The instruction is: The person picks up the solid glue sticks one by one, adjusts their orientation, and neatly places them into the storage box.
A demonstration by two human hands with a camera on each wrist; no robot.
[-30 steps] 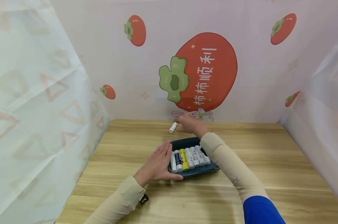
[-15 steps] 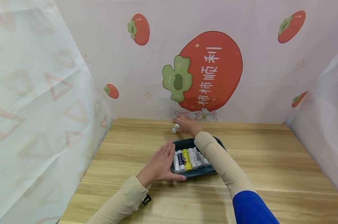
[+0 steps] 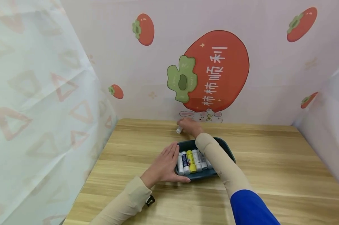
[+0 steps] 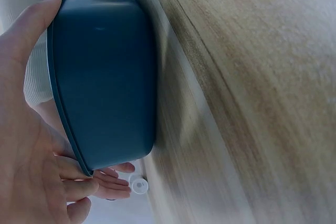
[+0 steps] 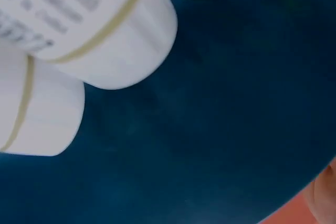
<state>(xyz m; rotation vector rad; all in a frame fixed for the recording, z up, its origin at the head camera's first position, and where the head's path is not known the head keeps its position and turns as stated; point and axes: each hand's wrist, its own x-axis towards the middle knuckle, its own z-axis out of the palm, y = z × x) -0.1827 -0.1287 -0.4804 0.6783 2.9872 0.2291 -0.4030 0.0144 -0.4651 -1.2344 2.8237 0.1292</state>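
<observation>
A dark blue plastic box (image 3: pixel 196 176) sits mid-table, holding a row of glue sticks (image 3: pixel 191 162), one yellow, one with a dark blue label, the others whitish. My left hand (image 3: pixel 163 164) holds the box's left end, thumb at the front rim and fingers at the back; the left wrist view shows the box's wall (image 4: pixel 102 77) between them. Beyond the box, my right hand (image 3: pixel 189 126) holds a white glue stick (image 3: pixel 179 130), most of it hidden by the fingers. Close up, the right wrist view shows white glue stick ends (image 5: pixel 121 51) above the box floor (image 5: pixel 210 103).
The wooden table (image 3: pixel 124 150) runs back to an upright sheet (image 3: pixel 147 68) printed with persimmons. White patterned sheets stand at the left (image 3: pixel 45 109) and right. My right forearm (image 3: pixel 218 162) crosses over the box and hides its right part.
My right hand has come slightly nearer and lower with the glue stick, which shows less of itself now. The left hand keeps its hold on the box. The whole head view has shifted slightly.
</observation>
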